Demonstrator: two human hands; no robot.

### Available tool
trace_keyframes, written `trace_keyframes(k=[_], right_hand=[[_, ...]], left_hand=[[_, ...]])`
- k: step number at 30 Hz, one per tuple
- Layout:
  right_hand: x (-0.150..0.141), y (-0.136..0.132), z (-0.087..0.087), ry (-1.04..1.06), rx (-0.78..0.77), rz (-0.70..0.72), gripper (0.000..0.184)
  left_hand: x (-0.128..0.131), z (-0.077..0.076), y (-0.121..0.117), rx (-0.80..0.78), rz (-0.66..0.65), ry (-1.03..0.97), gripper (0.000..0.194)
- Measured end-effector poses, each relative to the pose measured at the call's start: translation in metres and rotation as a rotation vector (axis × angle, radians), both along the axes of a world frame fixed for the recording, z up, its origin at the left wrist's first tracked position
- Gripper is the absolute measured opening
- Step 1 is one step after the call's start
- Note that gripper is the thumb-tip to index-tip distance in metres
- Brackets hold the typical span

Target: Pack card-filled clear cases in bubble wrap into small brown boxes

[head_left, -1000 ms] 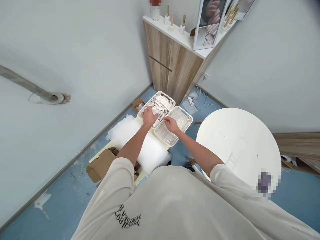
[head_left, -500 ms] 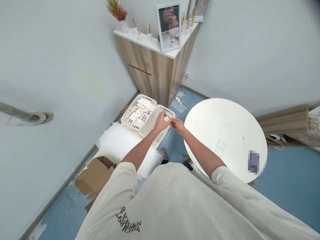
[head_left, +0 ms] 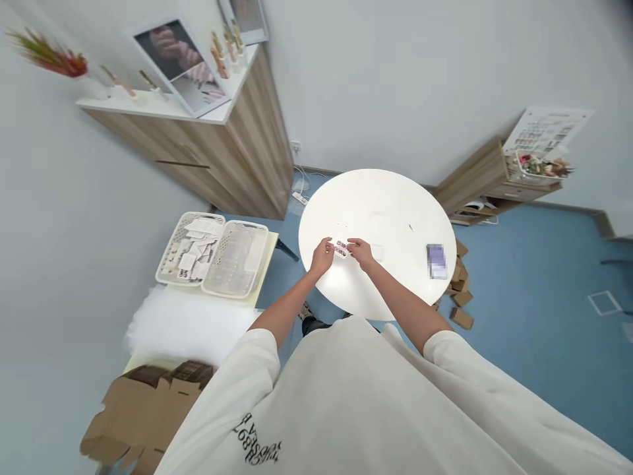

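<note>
Over the near left part of the round white table (head_left: 376, 198), my left hand (head_left: 323, 256) pinches one end of a small press-on nail set (head_left: 341, 249). It is pale and flat, with rows of reddish nails on it. My right hand (head_left: 361, 252) has its fingers closed at the opposite end of the set. Just right of that hand a clear plastic case (head_left: 377, 253) lies on the tabletop, partly hard to make out against the white.
Left of me, a white basket (head_left: 190, 249) of packets and a second basket (head_left: 236, 257) with clear plastic pieces stand beside white foam wrap (head_left: 188, 324). Flattened cardboard (head_left: 143, 412) lies nearer. A blurred purple item (head_left: 436, 262) is on the table; a wooden cabinet (head_left: 257, 145) stands behind.
My view and body have turned right, from the baskets to the round table. Both hands are now over the tabletop, and the nail set shows flat between them.
</note>
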State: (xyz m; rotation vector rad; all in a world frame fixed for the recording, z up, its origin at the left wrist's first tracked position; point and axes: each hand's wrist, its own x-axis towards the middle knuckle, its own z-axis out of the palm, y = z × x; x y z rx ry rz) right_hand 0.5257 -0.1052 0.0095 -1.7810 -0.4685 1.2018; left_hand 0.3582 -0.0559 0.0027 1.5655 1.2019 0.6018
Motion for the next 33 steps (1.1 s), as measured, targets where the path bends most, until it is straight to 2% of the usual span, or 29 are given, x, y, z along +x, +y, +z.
trace_keyframes(k=[6, 12, 16, 21, 27, 33], right_hand=[[0.068, -0.059, -0.001, -0.006, -0.017, -0.03, 0.037], [0.101, -0.102, -0.008, 0.049, -0.078, -0.088, 0.027], [0.109, -0.123, -0.019, 0.042, -0.107, -0.057, 0.027], [0.116, -0.135, -0.031, -0.035, -0.153, -0.034, 0.025], [0.127, -0.139, -0.051, -0.267, -0.309, 0.017, 0.029], [0.125, -0.129, -0.08, -0.371, -0.33, 0.075, 0.03]], left_hand=[[0.071, -0.014, -0.043, -0.201, -0.025, 0.068, 0.031], [0.107, -0.029, -0.078, -0.292, 0.044, 0.067, 0.032], [0.121, -0.035, -0.089, -0.303, 0.047, 0.117, 0.03], [0.131, -0.046, -0.098, -0.302, 0.001, 0.146, 0.027], [0.127, -0.065, -0.101, -0.344, -0.017, 0.181, 0.037], [0.125, -0.081, -0.099, -0.412, -0.078, 0.158, 0.049]])
